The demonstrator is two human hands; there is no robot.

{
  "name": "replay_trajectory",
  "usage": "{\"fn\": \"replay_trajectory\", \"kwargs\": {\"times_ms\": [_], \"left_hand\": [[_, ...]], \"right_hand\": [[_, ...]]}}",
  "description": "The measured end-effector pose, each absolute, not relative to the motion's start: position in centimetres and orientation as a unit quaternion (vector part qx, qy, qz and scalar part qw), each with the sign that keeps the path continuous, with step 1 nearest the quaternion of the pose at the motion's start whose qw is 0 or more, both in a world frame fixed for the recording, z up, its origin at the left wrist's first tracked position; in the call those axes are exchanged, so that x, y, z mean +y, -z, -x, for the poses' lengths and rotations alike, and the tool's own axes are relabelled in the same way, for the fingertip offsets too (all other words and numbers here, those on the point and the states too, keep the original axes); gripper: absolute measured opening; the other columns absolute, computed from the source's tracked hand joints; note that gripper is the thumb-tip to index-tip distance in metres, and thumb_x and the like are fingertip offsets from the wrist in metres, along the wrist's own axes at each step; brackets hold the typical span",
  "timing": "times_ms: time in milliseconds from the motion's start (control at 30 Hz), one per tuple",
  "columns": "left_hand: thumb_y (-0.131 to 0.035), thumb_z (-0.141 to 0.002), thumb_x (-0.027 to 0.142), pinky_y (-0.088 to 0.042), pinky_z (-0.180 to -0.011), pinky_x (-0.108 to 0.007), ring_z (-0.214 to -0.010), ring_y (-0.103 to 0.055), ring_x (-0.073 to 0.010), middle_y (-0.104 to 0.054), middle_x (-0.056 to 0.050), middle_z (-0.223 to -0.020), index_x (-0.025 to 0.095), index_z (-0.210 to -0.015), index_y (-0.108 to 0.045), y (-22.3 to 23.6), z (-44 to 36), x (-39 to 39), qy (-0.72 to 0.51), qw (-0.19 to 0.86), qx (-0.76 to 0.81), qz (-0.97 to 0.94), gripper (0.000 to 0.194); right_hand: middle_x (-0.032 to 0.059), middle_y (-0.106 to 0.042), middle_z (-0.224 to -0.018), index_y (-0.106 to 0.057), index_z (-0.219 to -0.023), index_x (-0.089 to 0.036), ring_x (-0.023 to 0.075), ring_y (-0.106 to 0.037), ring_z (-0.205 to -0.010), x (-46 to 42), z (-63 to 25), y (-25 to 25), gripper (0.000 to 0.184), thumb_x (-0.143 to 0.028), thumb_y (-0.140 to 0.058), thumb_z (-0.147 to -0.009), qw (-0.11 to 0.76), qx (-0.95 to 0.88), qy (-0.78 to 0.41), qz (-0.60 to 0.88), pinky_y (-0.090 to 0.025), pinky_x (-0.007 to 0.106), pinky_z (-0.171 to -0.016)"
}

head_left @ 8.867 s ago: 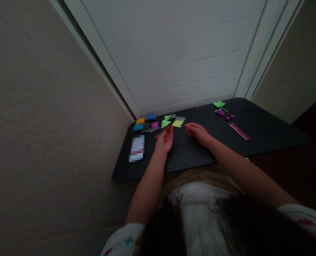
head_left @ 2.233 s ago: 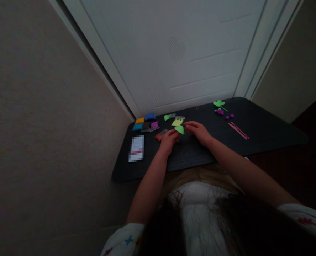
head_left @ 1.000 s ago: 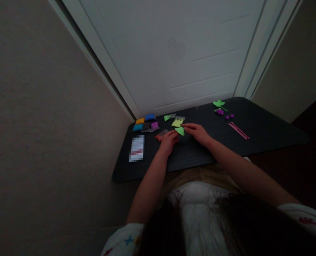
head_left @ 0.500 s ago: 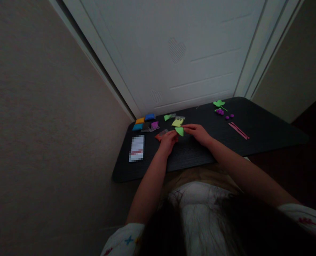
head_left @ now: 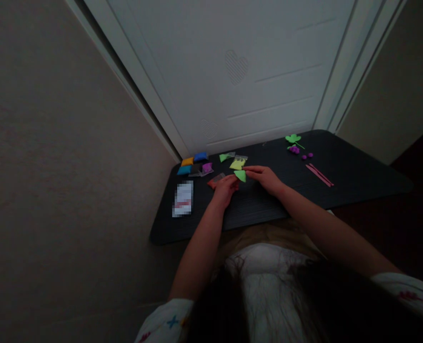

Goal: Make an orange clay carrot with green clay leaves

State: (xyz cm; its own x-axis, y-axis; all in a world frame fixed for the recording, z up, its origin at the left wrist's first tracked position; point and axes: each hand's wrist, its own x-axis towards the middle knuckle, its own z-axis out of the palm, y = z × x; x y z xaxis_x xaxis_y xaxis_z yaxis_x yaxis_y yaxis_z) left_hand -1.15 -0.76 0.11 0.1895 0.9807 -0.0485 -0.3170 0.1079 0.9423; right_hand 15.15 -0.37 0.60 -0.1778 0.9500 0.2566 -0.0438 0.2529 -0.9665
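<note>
A flat, rounded piece of bright green modelling clay (head_left: pixel 240 176) is held up between my two hands over the dark table. My left hand (head_left: pixel 226 188) is closed on its left side, fingers curled under it. With fingertips pinched at its upper right edge, my right hand (head_left: pixel 265 177) also grips the piece. Just beyond lies a clear packet of yellow clay (head_left: pixel 238 163), and a packet of red clay (head_left: pixel 216 181) sits partly hidden behind my left hand.
Several clay packets, among them an orange one (head_left: pixel 187 162), lie at the table's (head_left: pixel 268 207) back left, with a pixelated white card (head_left: pixel 183 199) nearer. On the right are a green clover shape (head_left: pixel 293 138), purple clay balls (head_left: pixel 294 149) and pink tools (head_left: pixel 319 175). A white door (head_left: pixel 268 62) stands behind.
</note>
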Motion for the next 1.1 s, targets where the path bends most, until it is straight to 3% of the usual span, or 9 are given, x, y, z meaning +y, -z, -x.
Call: {"fn": "replay_trajectory", "kwargs": {"times_ms": [233, 367, 533, 867, 1100], "left_hand": [[-0.062, -0.062, 0.028, -0.034, -0.053, -0.022, -0.055, -0.047, -0.0072, -0.055, 0.0, -0.064, 0.013, -0.075, -0.061, -0.1, 1.2, -0.8, -0.502, 0.641, 0.385, -0.434, 0.02], [-0.063, -0.062, 0.026, -0.035, -0.055, -0.021, -0.06, -0.048, -0.007, -0.056, 0.0, -0.069, 0.016, -0.077, -0.061, -0.2, 1.3, -0.7, -0.523, 0.654, 0.383, -0.391, 0.018], [-0.059, -0.069, 0.024, -0.038, -0.057, -0.02, -0.058, -0.046, -0.0052, -0.054, 0.001, -0.066, 0.017, -0.073, -0.058, -0.4, 1.8, -0.3, -0.573, 0.701, 0.31, -0.29, 0.008], [-0.056, -0.074, 0.032, -0.043, -0.055, -0.021, -0.06, -0.051, -0.0075, -0.055, -0.002, -0.065, 0.017, -0.075, -0.06, -0.1, 2.2, 0.2, -0.58, 0.711, 0.319, -0.238, 0.016], [-0.055, -0.075, 0.031, -0.037, -0.046, -0.016, -0.053, -0.048, -0.0045, -0.055, 0.0, -0.066, 0.018, -0.077, -0.059, -0.5, 2.2, -0.1, -0.557, 0.76, 0.273, -0.197, 0.014]], "right_hand": [[0.0033, -0.065, -0.094, -0.066, -0.09, -0.021, 0.0162, -0.056, -0.089, -0.1, -15.1, -0.3, 0.028, -0.034, -0.062, -0.066, 0.522, -0.604, -0.469, 0.377, -0.038, 0.032, -0.085], [0.003, -0.064, -0.093, -0.062, -0.1, -0.022, 0.0131, -0.055, -0.075, -0.1, -15.2, -0.5, 0.036, -0.039, -0.058, -0.069, 0.53, -0.581, -0.472, 0.398, -0.042, 0.029, -0.071], [0.0025, -0.061, -0.09, -0.058, -0.104, -0.023, 0.0096, -0.05, -0.063, 0.1, -15.3, -0.6, 0.038, -0.039, -0.055, -0.071, 0.553, -0.539, -0.487, 0.408, -0.039, 0.024, -0.058], [0.0026, -0.062, -0.083, -0.062, -0.096, -0.02, 0.0112, -0.05, -0.064, 0.3, -15.2, 0.1, 0.033, -0.039, -0.054, -0.07, 0.525, -0.575, -0.464, 0.422, -0.039, 0.025, -0.058], [0.0023, -0.061, -0.082, -0.062, -0.093, -0.019, 0.0105, -0.05, -0.064, 0.3, -15.2, 0.1, 0.03, -0.037, -0.054, -0.07, 0.518, -0.578, -0.463, 0.428, -0.038, 0.024, -0.058]]}}
